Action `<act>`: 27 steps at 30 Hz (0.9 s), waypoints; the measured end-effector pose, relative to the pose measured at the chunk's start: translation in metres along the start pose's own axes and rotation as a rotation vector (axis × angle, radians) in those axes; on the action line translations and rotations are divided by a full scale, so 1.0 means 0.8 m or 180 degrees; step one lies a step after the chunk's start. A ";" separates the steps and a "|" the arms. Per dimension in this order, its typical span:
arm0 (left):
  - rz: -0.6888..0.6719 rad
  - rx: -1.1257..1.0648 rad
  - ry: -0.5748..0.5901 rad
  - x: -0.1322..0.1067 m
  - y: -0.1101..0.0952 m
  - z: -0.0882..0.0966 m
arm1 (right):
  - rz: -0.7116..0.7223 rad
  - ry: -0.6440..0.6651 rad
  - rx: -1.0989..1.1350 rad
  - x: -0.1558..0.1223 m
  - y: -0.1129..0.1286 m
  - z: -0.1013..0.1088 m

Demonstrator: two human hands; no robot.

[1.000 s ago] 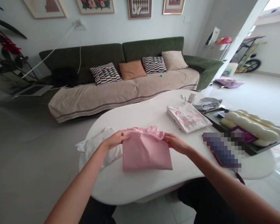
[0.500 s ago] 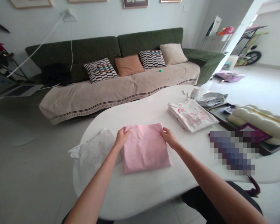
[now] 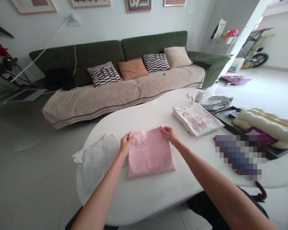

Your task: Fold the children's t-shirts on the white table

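A folded pink garment (image 3: 150,153) lies flat on the white oval table (image 3: 158,195) in front of me. My left hand (image 3: 126,143) pinches its far left corner, fingers curled on the cloth. My right hand (image 3: 170,134) pinches the far right corner the same way. A crumpled white garment (image 3: 98,158) lies just left of the pink one, hanging over the table's left edge. A folded white shirt with a pink print (image 3: 196,119) rests farther right.
A dark tray (image 3: 273,151) with a cream wavy object (image 3: 266,123) and small packets (image 3: 216,102) fills the table's right side. A green sofa (image 3: 124,54) with several cushions stands behind the table. Pale floor (image 3: 26,166) stretches to the left.
The upper flap of the pink garment, bunched and raised a second ago, now lies flat as a neat rectangle. Both hands have stayed on its far corners.
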State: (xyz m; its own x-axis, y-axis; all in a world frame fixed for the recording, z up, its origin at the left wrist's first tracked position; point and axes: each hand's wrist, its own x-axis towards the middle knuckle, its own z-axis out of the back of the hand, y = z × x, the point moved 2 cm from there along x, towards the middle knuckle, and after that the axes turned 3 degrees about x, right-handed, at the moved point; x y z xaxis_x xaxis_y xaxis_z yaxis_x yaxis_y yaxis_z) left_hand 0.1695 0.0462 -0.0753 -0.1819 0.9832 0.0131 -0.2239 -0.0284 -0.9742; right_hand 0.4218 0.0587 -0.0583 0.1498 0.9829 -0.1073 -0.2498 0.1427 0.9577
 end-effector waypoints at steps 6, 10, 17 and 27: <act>-0.0119 -0.0598 0.0878 -0.067 -0.065 0.047 | 0.0461 0.1528 0.0853 -0.074 0.047 0.040; -0.0152 -0.0600 0.1819 -0.141 -0.116 0.100 | 0.0452 0.2503 0.1341 -0.139 0.077 0.094; 0.0184 -0.0632 0.3517 -0.203 -0.145 0.114 | -0.0446 0.3719 0.1658 -0.202 0.085 0.081; 0.1146 -0.0772 0.0325 -0.009 0.000 0.013 | -0.0853 0.0691 0.0781 -0.026 0.002 -0.012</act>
State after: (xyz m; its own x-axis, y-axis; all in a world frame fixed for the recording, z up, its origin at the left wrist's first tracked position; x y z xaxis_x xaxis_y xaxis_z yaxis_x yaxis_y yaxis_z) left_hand 0.1607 0.0376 -0.0733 -0.1089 0.9315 -0.3471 0.0698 -0.3412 -0.9374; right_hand 0.4092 0.0393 -0.0571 -0.0330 0.9203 -0.3897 0.0098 0.3902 0.9207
